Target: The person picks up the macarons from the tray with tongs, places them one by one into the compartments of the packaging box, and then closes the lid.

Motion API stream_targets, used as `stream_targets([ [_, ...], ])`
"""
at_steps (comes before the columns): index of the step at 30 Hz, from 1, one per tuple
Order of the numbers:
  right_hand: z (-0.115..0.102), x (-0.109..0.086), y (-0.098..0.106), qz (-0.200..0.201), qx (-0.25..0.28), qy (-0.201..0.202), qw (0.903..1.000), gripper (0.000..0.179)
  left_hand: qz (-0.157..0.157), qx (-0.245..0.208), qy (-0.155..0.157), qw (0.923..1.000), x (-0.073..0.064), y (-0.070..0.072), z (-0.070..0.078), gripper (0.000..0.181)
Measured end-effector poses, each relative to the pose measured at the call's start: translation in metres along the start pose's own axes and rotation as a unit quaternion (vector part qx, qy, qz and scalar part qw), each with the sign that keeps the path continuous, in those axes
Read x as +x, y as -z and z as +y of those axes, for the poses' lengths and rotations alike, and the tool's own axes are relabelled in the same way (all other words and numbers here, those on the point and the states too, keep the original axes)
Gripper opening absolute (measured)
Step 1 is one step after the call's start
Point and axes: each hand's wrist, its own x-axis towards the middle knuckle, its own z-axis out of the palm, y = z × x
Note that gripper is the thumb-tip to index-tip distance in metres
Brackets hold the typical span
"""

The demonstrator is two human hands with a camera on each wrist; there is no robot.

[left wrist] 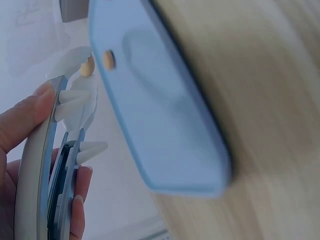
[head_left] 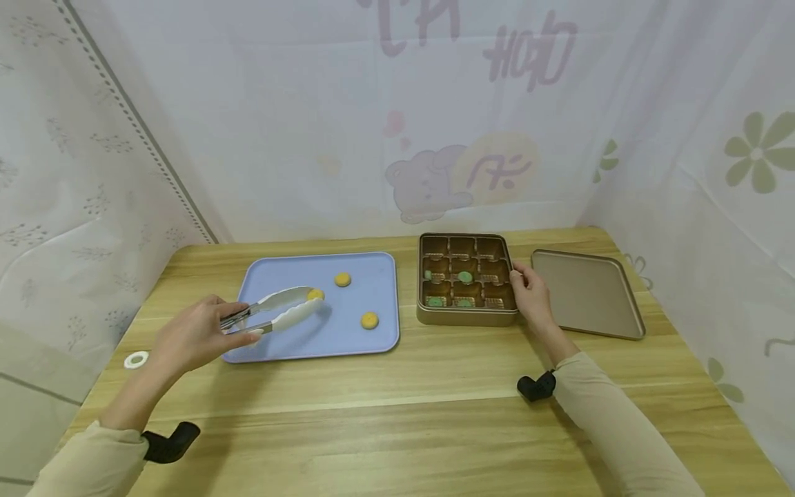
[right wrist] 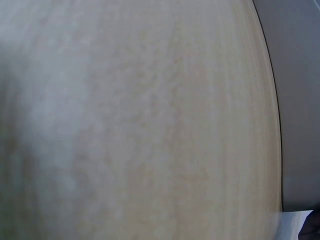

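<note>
My left hand [head_left: 197,333] grips a pair of tongs [head_left: 288,297] with metal handles and white tips, held over the left part of the blue tray [head_left: 279,348]. A round yellow biscuit [left wrist: 87,66] sits between the tips in the left wrist view. Two more yellow biscuits, one toward the back [head_left: 342,279] and one nearer the front [head_left: 369,320], lie on the tray. At the right, my right hand [head_left: 531,295] holds the right wall of a brown square tin [head_left: 466,317], thumb at the rim. Several green biscuits [head_left: 465,277] lie in the tin's divided compartments; the back row holds none.
A flat brown lid [head_left: 586,293] lies right of the tin, behind my right forearm. On the left of the wooden table [head_left: 397,428] is a small white ring [head_left: 136,359]. Printed white curtains [head_left: 310,138] stand behind and at both sides.
</note>
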Motion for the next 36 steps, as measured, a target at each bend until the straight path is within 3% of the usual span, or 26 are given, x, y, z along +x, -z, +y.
stream_targets([
  [9, -0.001, -0.001, 0.001, 0.004, -0.001, 0.000, 1.0000, 0.039, -0.005, -0.028, -0.012, 0.9995, 0.046, -0.003, 0.038, 0.066],
  [19, 0.001, 0.000, 0.001, 0.005, 0.003, -0.002, 1.0000, 0.041, 0.007, -0.042, -0.039, 0.9983, 0.099, -0.017, 0.083, 0.064],
  [27, -0.002, -0.002, -0.001, 0.005, 0.008, -0.004, 1.0000, 0.039, 0.009, -0.048, -0.053, 0.9974, 0.131, -0.031, 0.105, 0.060],
  [36, 0.001, -0.001, -0.001, 0.006, 0.008, -0.012, 0.9999, 0.041, 0.003, -0.056, -0.048, 0.9973, 0.154, -0.045, 0.127, 0.062],
])
